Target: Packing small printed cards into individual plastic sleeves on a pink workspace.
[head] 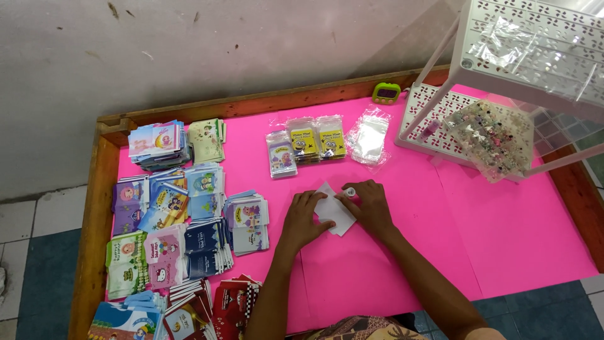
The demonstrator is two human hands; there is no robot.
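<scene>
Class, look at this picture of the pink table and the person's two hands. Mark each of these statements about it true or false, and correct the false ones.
1. Both hands rest on a white paper. True: the left hand and right hand press on it.
2. The table cover is blue. False: it is pink.
3. Stacks of small printed cards lie to the left of the hands. True.
4. The white perforated rack stands at the table's left end. False: it stands at the right.
5. Three filled clear packets lie beyond the hands. True.
</scene>
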